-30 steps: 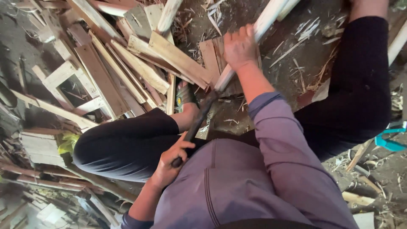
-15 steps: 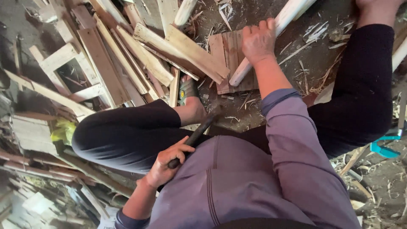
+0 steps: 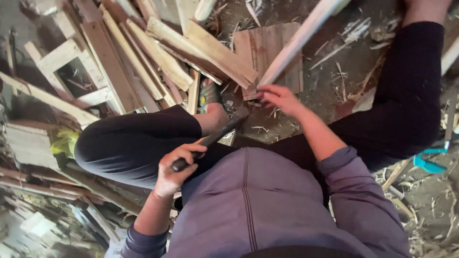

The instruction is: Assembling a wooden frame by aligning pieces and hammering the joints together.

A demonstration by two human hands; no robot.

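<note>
So, head view, looking straight down on a person squatting in a purple top and black trousers among scrap timber.

Left hand (image 3: 174, 167): fist closed tight around the handle end of a dark blade tool (image 3: 210, 139). Tool runs up and to the right across the left thigh; its tip ends near the foot in a sandal (image 3: 209, 97). Tool looks clear of the wood.

Right hand (image 3: 279, 98): loosely open, fingers spread and curled down. Fingertips sit at the lower end of a long pale stick (image 3: 299, 40), which leans up and away to the top right. Can't tell whether the fingers actually pinch the stick or just touch it; no full wrap around it is visible.

Stick's lower end rests on, or at the edge of, a flat reddish board (image 3: 267, 48) lying on the dirt ground between the knees.

Around: a pile of split planks (image 3: 158, 57) fans out on the left, one broad plank overlapping the board's left corner. Pale frame pieces (image 3: 62, 57) sit further left. Wood chips and splinters litter the dirt floor (image 3: 351, 71). A turquoise object (image 3: 430, 165) lies by the right knee, partly hidden.
</note>
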